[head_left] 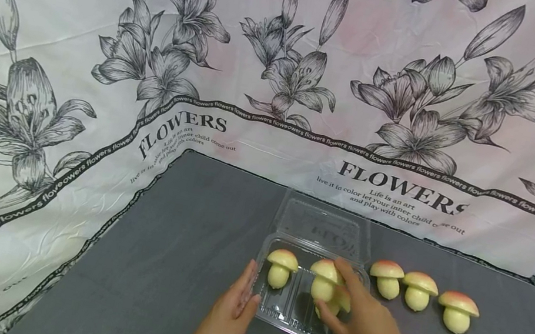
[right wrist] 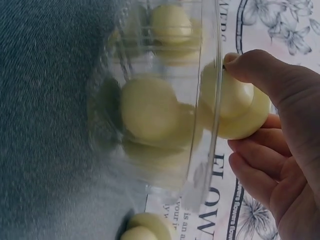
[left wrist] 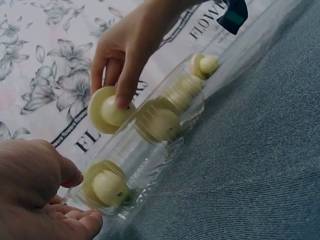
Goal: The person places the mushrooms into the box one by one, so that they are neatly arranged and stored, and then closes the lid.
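My right hand (head_left: 371, 325) pinches a mushroom-shaped piece (head_left: 323, 281), pale yellow with a reddish cap, over a clear plastic container (head_left: 289, 330). In the right wrist view the held piece (right wrist: 230, 100) is between thumb and fingers, at the container's rim. My left hand (head_left: 226, 318) grips the container's left edge, its thumb on the rim in the left wrist view. One mushroom piece (head_left: 280, 269) stands in the container's left side. Another (head_left: 339, 304) lies in the right side, partly hidden by the right hand and the held piece.
The container's clear lid (head_left: 319, 224) is folded back behind it on the dark grey table (head_left: 168, 245). To the right of the container, three more mushroom pieces (head_left: 419, 290) stand in a row. A flower-printed cloth (head_left: 289, 75) hangs around the table's back and left side.
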Demonstrator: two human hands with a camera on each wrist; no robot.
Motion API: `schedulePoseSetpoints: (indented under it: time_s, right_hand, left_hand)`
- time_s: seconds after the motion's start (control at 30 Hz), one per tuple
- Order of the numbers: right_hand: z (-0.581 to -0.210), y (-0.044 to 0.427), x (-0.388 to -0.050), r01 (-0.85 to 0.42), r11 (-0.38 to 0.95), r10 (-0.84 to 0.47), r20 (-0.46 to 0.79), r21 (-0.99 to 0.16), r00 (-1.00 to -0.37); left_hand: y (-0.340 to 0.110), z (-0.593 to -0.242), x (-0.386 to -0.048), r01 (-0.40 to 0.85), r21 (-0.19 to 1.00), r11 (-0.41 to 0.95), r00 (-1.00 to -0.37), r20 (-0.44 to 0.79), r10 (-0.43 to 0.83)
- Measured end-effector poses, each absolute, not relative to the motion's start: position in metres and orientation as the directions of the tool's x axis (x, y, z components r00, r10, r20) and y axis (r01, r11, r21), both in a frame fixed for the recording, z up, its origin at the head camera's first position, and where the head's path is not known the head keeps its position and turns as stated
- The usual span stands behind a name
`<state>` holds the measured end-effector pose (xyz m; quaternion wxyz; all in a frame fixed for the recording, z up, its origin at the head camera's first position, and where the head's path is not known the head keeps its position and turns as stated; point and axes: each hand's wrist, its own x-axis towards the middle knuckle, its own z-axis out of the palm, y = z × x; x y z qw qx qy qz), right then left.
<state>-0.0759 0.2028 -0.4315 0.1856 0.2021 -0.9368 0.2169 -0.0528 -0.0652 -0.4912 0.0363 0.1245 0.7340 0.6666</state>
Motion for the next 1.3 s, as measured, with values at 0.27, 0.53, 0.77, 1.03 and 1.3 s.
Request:
schedulePoseSetpoints:
  time_s: [0.27, 0.53, 0.77, 1.03, 1.3]
  right_hand:
    - [-0.436, 0.195, -0.079, -0.442, 0.835, -0.296, 0.410, -0.328, -0.863]
    - [-0.443, 0.191, -0.085, -0.461, 0.832, -0.305, 0.441, -0.308, -0.844]
    - [-0.446, 0.189, -0.088, -0.473, 0.830, -0.316, 0.448, -0.296, -0.836]
    - [-0.450, 0.189, -0.092, -0.474, 0.829, -0.328, 0.429, -0.296, -0.842]
    - [-0.454, 0.188, -0.095, -0.475, 0.834, -0.337, 0.421, -0.282, -0.842]
  left_hand:
    - [-0.065, -0.491, -0.052, 0.132, 0.988, 0.077, -0.967, 0.111, 0.231]
    - [-0.066, -0.490, -0.052, 0.154, 0.985, 0.074, -0.964, 0.133, 0.231]
    - [-0.066, -0.492, -0.053, 0.142, 0.987, 0.073, -0.964, 0.122, 0.236]
    - [-0.065, -0.494, -0.053, 0.146, 0.986, 0.076, -0.965, 0.126, 0.229]
    - [-0.066, -0.493, -0.053, 0.142, 0.987, 0.078, -0.964, 0.119, 0.239]
